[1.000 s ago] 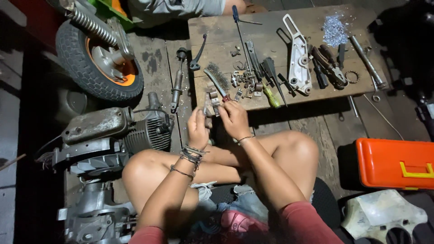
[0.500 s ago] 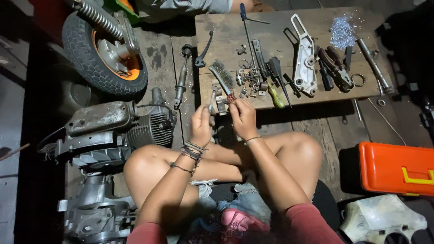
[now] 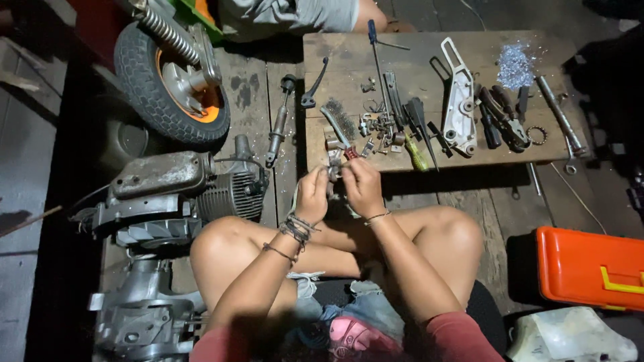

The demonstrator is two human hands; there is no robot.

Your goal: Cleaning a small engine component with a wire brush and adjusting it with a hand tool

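small metal part mostly hidden between fingers, orange toolbox cropped at right edge, far person's torso cut off at top, loose hardware too small to identify

Two hands close together, fingers pinched

Both arms reach up toward 12 o'clock from the bottom of the view, elbows bent, over crossed bare legs. The left hand sits at 9 o'clock of the right hand, nearly touching. Fingers on both curl in and pinch together. The left wrist wears dark bands, the right a thin one.
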